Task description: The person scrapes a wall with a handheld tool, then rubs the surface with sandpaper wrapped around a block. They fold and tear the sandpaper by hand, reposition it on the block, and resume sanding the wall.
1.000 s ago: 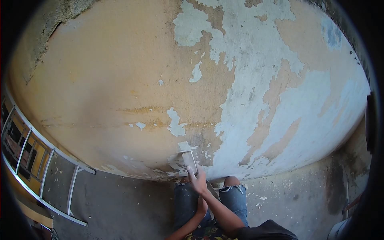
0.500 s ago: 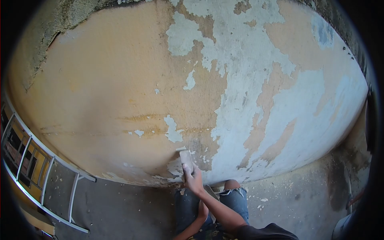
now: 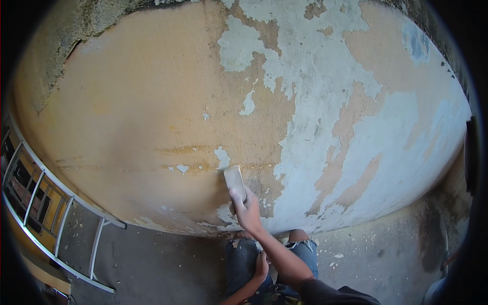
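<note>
My right hand point(image 3: 247, 211) is wrapped around a scraper with a broad, flat, pale blade point(image 3: 234, 179). The blade lies against the wall point(image 3: 152, 101), its top edge at the lower end of a small pale-blue paint patch point(image 3: 221, 157). Low between my knees, my left hand point(image 3: 262, 267) rests by my thigh with its fingers curled. A light sliver shows just above those fingers, but I cannot make out what it is. Around the scraper, the wall is bare tan plaster with scattered paint flakes.
Peeling pale-blue paint point(image 3: 315, 101) covers much of the wall's right side. An aluminium ladder point(image 3: 58, 223) lies at the left. Paint chips dot the grey concrete floor point(image 3: 162, 264). My knees in torn jeans point(image 3: 302, 251) are close to the wall's foot.
My right hand has moved the scraper up the wall, from the low flaked area to the small paint patch. The left hand has shifted slightly up and right. The view has shifted a little.
</note>
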Demonstrator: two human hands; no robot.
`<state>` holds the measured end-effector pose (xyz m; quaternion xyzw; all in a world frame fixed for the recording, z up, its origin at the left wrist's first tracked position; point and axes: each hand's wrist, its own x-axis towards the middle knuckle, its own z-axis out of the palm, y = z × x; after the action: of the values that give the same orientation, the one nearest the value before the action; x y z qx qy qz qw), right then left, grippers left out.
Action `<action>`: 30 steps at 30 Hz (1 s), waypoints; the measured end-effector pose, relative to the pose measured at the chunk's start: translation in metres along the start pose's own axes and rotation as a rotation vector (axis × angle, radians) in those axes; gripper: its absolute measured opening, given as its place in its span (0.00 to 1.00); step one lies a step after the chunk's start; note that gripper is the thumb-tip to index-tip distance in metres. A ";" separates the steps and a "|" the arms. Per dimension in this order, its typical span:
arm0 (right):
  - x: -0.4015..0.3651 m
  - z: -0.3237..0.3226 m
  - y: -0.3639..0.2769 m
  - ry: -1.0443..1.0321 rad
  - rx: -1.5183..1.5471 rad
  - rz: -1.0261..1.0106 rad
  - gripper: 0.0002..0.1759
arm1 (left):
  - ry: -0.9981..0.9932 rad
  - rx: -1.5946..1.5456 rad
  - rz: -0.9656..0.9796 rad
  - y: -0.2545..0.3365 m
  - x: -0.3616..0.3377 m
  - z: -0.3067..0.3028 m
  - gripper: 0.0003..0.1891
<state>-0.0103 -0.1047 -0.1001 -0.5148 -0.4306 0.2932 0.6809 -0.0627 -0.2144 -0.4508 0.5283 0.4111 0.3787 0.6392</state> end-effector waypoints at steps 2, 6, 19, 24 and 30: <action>0.019 0.004 -0.040 -0.019 0.054 -0.044 0.19 | 0.108 -0.144 -0.239 -0.015 0.002 0.002 0.25; 0.006 0.006 -0.031 -0.021 0.095 -0.028 0.21 | -0.037 -0.166 -0.249 -0.016 0.009 -0.013 0.25; 0.013 0.009 -0.017 -0.021 0.048 -0.069 0.23 | 0.018 -0.187 -0.175 0.008 0.004 -0.002 0.30; -0.054 -0.023 0.093 0.035 -0.070 0.213 0.23 | -0.005 0.008 0.039 0.027 -0.002 0.000 0.24; 0.005 -0.022 -0.007 0.025 -0.035 -0.052 0.19 | -0.013 -0.182 -0.228 0.000 0.000 -0.002 0.23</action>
<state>0.0109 -0.1126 -0.0945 -0.5189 -0.4405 0.2615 0.6843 -0.0646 -0.2140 -0.4507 0.4203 0.4281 0.3358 0.7262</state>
